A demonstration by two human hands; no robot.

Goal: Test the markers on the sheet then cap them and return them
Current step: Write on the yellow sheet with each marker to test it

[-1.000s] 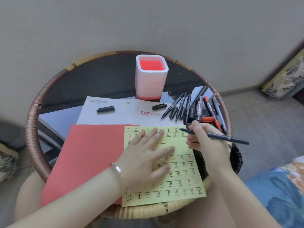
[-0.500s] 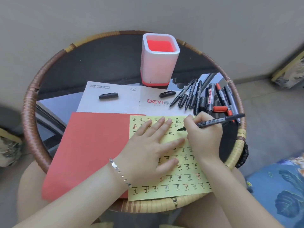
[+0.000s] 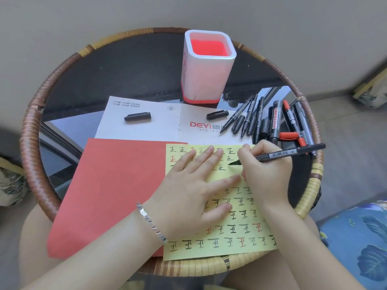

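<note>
Since a second ago the right hand (image 3: 266, 170) has turned the black marker (image 3: 278, 154) from hovering above the yellow sheet (image 3: 234, 237) to tip down on it, beside the upper rows of marks; its fingers (image 3: 244, 155) pinch the barrel near the tip. The left hand (image 3: 194, 193) stays flat on the sheet, fingers spread wide. Two loose black caps (image 3: 137, 117) lie on the white paper (image 3: 159, 126). One red sheet (image 3: 109, 195) lies under the yellow one. About nine markers sit in a pile (image 3: 270, 120) at the right, just beside one white-and-red holder (image 3: 206, 68). The counter (image 3: 117, 65) is a round dark glass top with a woven rim, against a plain beige wall (image 3: 104, 15).
</note>
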